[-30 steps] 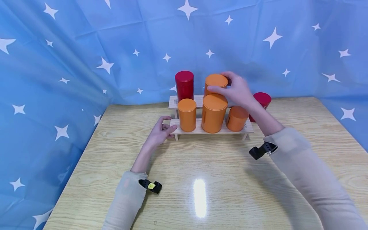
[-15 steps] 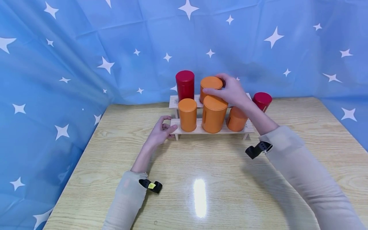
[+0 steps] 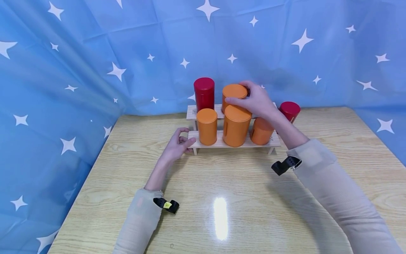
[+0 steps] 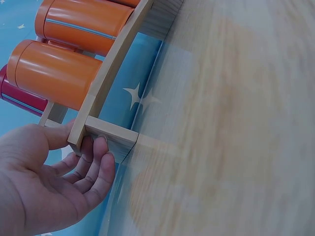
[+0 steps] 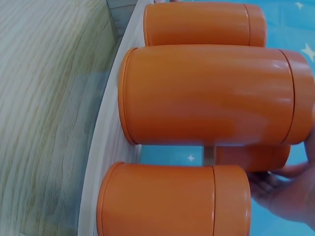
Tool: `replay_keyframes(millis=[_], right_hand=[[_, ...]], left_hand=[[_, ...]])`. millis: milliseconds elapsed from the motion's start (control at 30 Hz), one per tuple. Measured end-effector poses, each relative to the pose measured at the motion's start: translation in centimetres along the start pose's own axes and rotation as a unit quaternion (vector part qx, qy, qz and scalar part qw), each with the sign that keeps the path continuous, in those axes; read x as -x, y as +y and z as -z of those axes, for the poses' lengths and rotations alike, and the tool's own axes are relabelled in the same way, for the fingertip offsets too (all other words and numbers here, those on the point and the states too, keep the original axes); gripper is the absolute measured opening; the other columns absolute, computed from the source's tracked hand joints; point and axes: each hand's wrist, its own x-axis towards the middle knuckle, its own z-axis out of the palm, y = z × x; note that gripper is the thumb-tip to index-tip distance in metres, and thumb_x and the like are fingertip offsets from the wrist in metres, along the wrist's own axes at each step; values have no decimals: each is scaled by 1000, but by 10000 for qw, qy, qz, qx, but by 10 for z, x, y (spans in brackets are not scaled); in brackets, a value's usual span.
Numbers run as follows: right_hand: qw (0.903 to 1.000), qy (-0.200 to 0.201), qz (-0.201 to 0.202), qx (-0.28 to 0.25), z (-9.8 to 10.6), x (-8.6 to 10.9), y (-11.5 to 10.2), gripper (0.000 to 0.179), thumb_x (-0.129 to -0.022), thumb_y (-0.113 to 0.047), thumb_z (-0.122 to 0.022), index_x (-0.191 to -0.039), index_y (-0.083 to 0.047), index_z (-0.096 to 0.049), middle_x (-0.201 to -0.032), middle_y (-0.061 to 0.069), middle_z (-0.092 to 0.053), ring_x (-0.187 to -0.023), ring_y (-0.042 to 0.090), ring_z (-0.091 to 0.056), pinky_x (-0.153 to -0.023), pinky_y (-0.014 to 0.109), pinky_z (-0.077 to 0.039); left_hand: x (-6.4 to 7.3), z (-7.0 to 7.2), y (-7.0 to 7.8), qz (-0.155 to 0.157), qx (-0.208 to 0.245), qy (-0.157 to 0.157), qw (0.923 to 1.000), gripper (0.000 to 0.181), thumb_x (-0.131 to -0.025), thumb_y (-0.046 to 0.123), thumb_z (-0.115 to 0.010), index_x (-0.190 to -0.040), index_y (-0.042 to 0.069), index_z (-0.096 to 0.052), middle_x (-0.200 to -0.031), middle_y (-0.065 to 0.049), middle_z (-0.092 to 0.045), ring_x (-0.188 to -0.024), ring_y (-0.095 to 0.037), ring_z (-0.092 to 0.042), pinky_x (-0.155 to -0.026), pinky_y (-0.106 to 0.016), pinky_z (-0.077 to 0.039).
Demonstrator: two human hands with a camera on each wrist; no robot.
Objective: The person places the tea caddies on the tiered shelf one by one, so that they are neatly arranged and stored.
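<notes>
My right hand (image 3: 255, 100) grips an orange canister (image 3: 234, 91) near its lid on the upper step of a two-tier wooden rack (image 3: 219, 141). In the right wrist view that canister (image 5: 253, 156) is mostly hidden behind a larger one. My left hand (image 3: 178, 144) holds the left end of the rack's lower step; in the left wrist view its thumb lies on top and its fingers curl under the board. Along the lower step stand a slim orange canister (image 3: 207, 127), a large orange canister (image 3: 235, 126) and a short orange canister (image 3: 261, 132). A tall red canister (image 3: 204, 93) stands at the upper left.
Right of the rack, partly behind my right forearm, another red canister (image 3: 289, 111) stands on the wooden table (image 3: 196, 197). A blue star-patterned cloth (image 3: 152, 42) hangs behind and along the left side.
Over the second, my right hand and the upper orange canister moved left and lower on the rack, then shifted very slightly back right. My left hand stays put.
</notes>
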Motion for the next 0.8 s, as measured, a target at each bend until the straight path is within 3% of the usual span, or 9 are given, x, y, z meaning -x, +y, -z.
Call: replay_keyframes(millis=[300, 467, 800], right_hand=[[9996, -36, -23, -266, 7, 6, 0, 88, -88, -56, -73, -152, -6, -39, -144, 12, -50, -128, 28, -49, -108, 48, -45], [9994, 199, 49, -269, 15, 12, 5, 86, -90, -55, -71, -154, -8, -38, -147, 13, -46, -135, 29, -44, -113, 49, -40], [9968, 647, 151, -436, 35, 20, 23, 73, -93, -47, -70, -150, -9, -44, -138, 14, -52, -130, 30, -48, -112, 45, -40]], left_hand=[[0, 0, 0, 10, 2, 11, 10000, 47, -100, 15, -67, -140, 9, -43, -95, -12, -59, -88, -22, -63, -85, -39, -60], [0, 0, 0, 9, 8, 9, 10000, 47, -100, 15, -67, -140, 9, -44, -94, -11, -59, -87, -21, -63, -85, -39, -60], [0, 0, 0, -7, -5, -1, 10000, 46, -100, 15, -67, -139, 9, -44, -94, -12, -59, -86, -22, -64, -84, -38, -60]])
